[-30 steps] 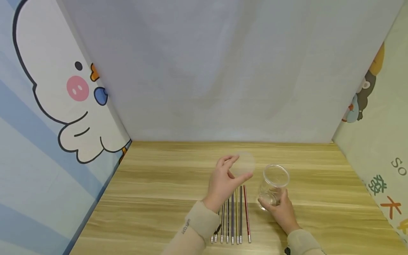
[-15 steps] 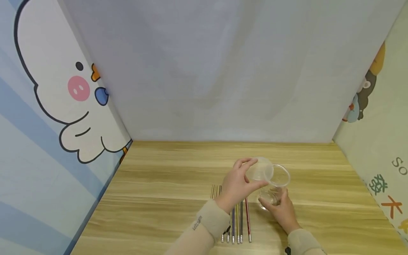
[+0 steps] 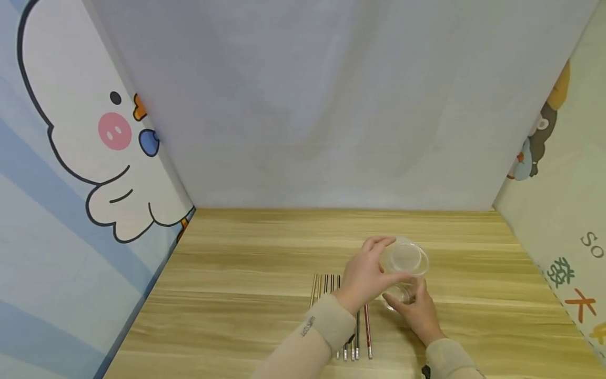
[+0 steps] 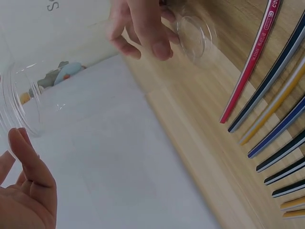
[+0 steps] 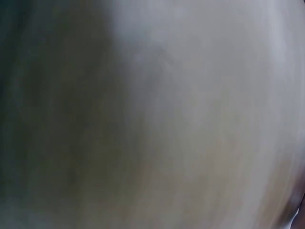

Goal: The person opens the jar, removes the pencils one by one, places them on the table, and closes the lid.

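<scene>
In the head view a clear plastic cup [image 3: 396, 295] stands upright on the wooden table, right of centre. My right hand [image 3: 418, 313] grips it low down, thumb on the near left side. My left hand [image 3: 365, 275] pinches a second clear, round, cup-like piece [image 3: 406, 256] between thumb and fingers, right over the first cup's mouth, where the two overlap. From the left wrist, this ringed clear piece [image 4: 21, 102] sits at the fingertips, and the standing cup's base [image 4: 191, 39] shows beside the right hand. The right wrist view is only blur.
Several pencils [image 3: 367, 331] lie side by side left of the cup, metal-capped ends towards me, partly under my left forearm. The outermost is a red pencil [image 4: 250, 67]. A pale backdrop [image 3: 303, 131] closes off the table's back, with cartoon-printed panels [image 3: 118, 173] at the sides.
My left hand has carried the clear round piece rightwards, from above the pencils to over the standing cup's mouth. The right hand keeps its grip on the cup in the same place.
</scene>
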Demonstrator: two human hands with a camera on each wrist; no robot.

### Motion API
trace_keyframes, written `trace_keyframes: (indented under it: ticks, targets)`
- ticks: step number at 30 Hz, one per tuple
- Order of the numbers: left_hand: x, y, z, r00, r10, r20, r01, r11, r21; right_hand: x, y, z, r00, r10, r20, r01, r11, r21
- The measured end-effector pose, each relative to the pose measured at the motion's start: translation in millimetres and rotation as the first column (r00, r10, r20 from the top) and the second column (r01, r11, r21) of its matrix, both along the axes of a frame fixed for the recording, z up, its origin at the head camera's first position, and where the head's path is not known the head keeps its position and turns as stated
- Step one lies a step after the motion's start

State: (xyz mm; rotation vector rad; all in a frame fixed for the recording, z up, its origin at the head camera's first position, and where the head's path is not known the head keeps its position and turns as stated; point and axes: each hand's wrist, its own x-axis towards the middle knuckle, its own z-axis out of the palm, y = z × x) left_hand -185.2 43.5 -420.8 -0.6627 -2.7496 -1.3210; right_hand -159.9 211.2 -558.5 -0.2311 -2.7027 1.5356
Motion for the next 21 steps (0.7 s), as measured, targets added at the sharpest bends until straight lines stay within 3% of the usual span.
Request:
trace_keyframes:
  ticks: [4, 8, 12, 16, 21]
  targets:
    - [-1.4, 6.0, 0.9, 0.999, -0.017, -0.034, 0.015, 0.998, -0.056, 0.5, 0, 0.0, 1.0, 0.004, 0.005, -0.004, 1.0, -0.028]
    - [-2.9, 11.3, 0.1, 0.995, -0.025, -0.094, 0.013, 0.991, -0.131, 0.9, -1, 0.0, 1.0, -0.009, -0.005, 0.009, 1.0, -0.004]
    - [-3.2, 14.5, -0.2, 0.994, -0.025, -0.107, 0.006, 0.985, -0.171, 1.6, -2, 1.1, 1.0, -0.018, 0.002, 0.018, 1.0, 0.019]
    - [-3.2, 17.5, -1.6, 0.998, -0.006, -0.066, -0.005, 0.985, -0.174, 2.2, -1, 2.1, 1.0, -0.01, -0.001, 0.01, 1.0, 0.011]
    - [-1.3, 23.4, -6.0, 0.999, 0.04, 0.031, -0.037, 0.996, -0.084, 3.4, 1, 2.3, 1.0, 0.003, -0.016, -0.002, 1.0, 0.014]
